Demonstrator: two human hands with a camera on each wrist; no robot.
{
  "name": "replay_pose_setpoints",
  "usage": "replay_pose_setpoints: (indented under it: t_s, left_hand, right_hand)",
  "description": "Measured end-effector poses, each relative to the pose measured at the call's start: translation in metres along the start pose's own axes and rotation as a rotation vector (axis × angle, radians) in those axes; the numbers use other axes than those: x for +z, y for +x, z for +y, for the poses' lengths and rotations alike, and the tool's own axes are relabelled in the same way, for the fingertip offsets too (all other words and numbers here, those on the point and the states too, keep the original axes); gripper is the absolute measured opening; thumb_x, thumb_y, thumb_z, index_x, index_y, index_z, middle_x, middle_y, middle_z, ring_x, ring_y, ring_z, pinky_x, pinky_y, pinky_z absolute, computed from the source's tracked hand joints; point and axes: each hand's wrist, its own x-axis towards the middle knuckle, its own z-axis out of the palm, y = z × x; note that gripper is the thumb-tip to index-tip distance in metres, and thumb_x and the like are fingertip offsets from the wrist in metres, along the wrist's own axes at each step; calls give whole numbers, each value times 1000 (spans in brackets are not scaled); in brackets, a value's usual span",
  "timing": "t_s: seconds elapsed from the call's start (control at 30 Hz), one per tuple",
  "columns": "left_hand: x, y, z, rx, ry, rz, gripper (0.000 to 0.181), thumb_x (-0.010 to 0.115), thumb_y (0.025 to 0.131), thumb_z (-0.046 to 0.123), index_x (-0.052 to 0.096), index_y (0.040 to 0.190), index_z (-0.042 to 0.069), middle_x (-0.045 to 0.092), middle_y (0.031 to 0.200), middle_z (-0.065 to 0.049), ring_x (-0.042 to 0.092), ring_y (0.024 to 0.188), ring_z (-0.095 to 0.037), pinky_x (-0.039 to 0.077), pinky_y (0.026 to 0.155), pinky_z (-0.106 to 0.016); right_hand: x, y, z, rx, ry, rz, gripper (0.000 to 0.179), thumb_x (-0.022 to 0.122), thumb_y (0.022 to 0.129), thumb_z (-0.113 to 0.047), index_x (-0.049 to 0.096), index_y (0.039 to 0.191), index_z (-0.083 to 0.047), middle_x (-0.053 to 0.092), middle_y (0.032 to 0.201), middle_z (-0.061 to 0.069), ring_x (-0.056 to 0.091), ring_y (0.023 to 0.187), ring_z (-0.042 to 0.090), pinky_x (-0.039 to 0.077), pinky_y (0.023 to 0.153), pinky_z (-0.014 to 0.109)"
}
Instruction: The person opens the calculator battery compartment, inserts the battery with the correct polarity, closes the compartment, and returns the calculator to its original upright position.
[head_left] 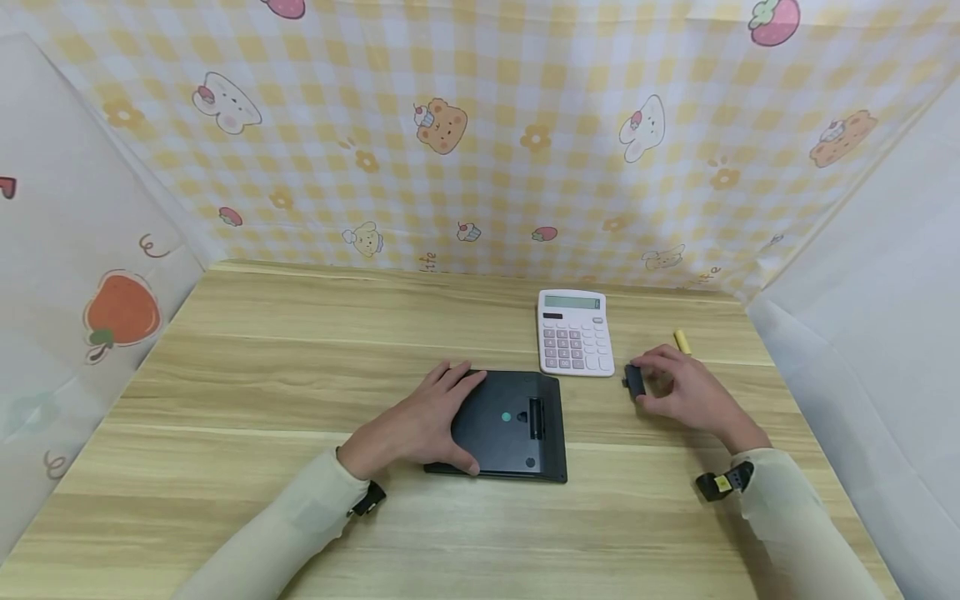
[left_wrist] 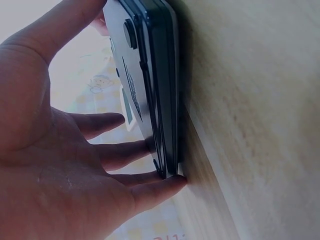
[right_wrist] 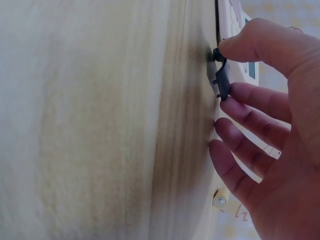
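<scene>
A flat black device lies face down on the wooden table, its narrow battery compartment uncovered. My left hand holds it at its left part, thumb at the near edge and fingers at the far edge. In the left wrist view the little finger reaches round the edge of the device. Over to the right, my right hand pinches a small black battery cover between thumb and fingertips, close over the tabletop. Small tabs on the cover show in the right wrist view.
Behind the device stands a white calculator, face up with a lit display. A yellow battery lies just beyond my right hand. The table ends at a yellow checked cloth at the back, with white cloth on both sides.
</scene>
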Motion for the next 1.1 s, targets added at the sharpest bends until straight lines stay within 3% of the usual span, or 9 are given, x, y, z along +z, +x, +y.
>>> replay_pose_setpoints:
  t_s: [0.53, 0.7, 0.87, 1.1]
  left_hand:
    - [0, 1, -1, 9, 14, -7, 125, 102, 77, 45, 33, 173, 6, 21, 180, -23, 10, 165, -52, 31, 126, -67]
    - [0, 1, -1, 10, 15, -9, 125, 102, 76, 45, 33, 173, 6, 21, 180, -23, 10, 165, -52, 31, 126, -66]
    - [0, 1, -1, 9, 18, -8, 126, 102, 76, 46, 32, 173, 5, 21, 180, -23, 11, 165, -51, 31, 126, -66]
    - [0, 1, -1, 9, 30, -9, 126, 102, 76, 47, 32, 173, 6, 20, 180, -22, 10, 165, -51, 31, 126, -65]
  right_hand:
    - [-8, -1, 10, 29, 22, 12, 57, 89, 87, -11, 70, 140, 3, 68, 132, 16, 66, 103, 28, 60, 80, 38]
    - [-22, -1, 16, 25, 42, 71, 56, 90, 86, -5, 70, 137, 5, 69, 127, 21, 70, 103, 34, 63, 77, 33]
    - [-34, -1, 26, 29, 52, 120, 53, 88, 88, -1, 70, 138, 5, 69, 124, 20, 70, 105, 38, 58, 77, 21]
    - [-42, -2, 47, 122, 69, 121, 51, 83, 94, -3, 68, 143, 4, 67, 136, 24, 69, 110, 43, 53, 79, 15]
